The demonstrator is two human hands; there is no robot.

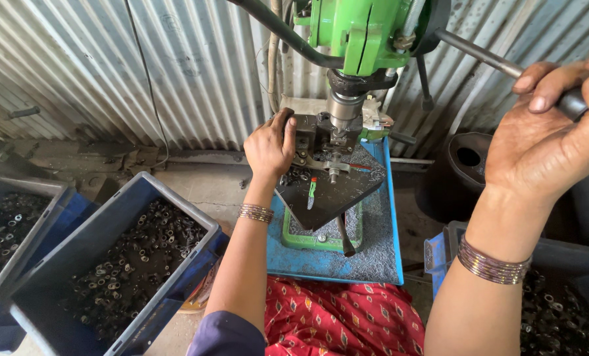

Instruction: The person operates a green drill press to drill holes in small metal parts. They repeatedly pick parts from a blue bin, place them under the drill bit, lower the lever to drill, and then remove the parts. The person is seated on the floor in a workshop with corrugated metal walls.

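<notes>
Two hands at a green drill press (360,29)
Left hand (269,146) grips the dark clamp (306,135) at centre; right hand (546,135), upper right, closed round the metal lever (479,56).

A small metalworking workshop is shown. A green bench drill press (360,33) is mounted on a blue work table (380,257) strewn with metal swarf, against walls made of corrugated metal sheeting (176,66). Blue plastic crates (110,264) filled with small dark metal rings are set on the rough concrete floor (202,184) on either side, as is usual in piecework production.
</notes>
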